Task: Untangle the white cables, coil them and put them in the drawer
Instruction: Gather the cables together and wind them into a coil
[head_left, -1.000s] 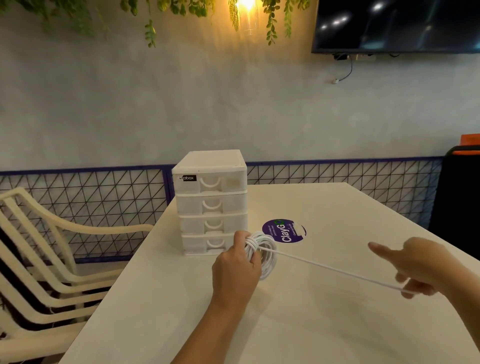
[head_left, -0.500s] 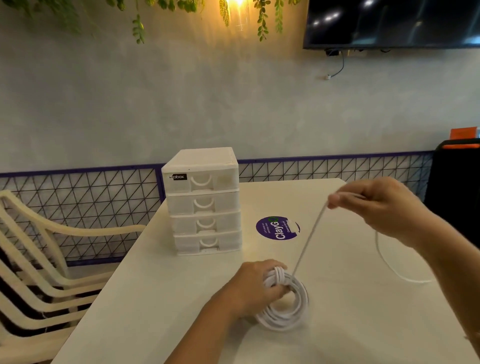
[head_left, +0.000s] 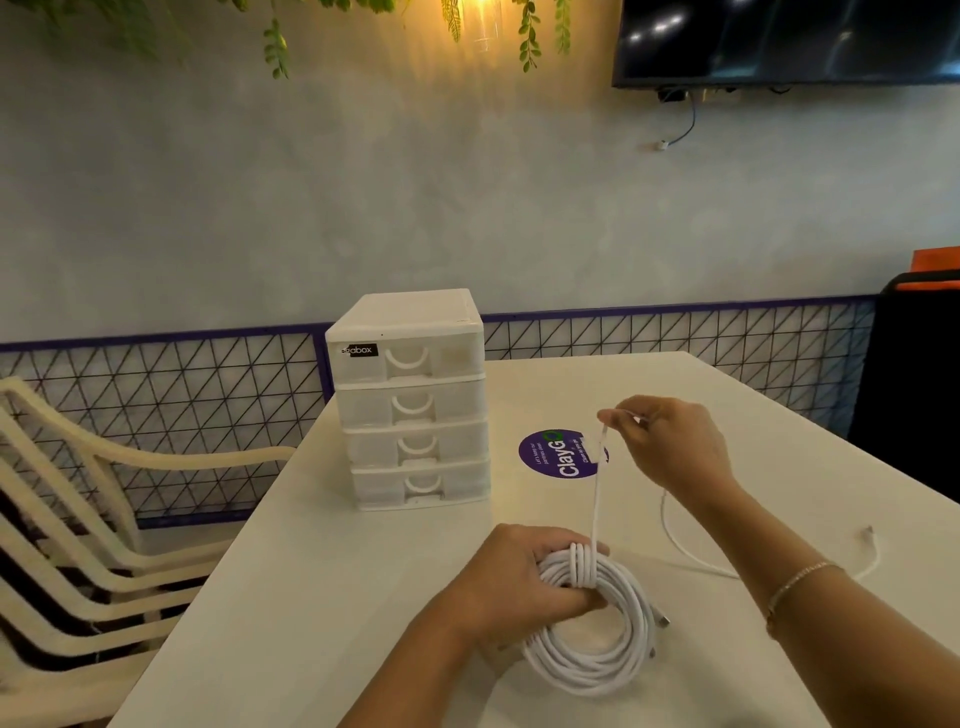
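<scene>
Gripping coil (head_left: 592, 654) w/ left hand (head_left: 511, 587); right hand (head_left: 670, 447) pinching cable tail (head_left: 597, 493).

A white table (head_left: 363, 597) is seen carrying a four-drawer unit (head_left: 413, 400), a round purple sticker (head_left: 558, 453), and the loose cable tail (head_left: 852, 564) trailing at right

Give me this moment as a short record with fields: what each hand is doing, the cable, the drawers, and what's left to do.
left hand: grips the cable coil on the table
right hand: pinches the loose strand, raised above the coil
free end: lies on the table, right side
drawer unit: four drawers, all closed
left to do: finish wrapping, open a drawer, stow the coil
</scene>
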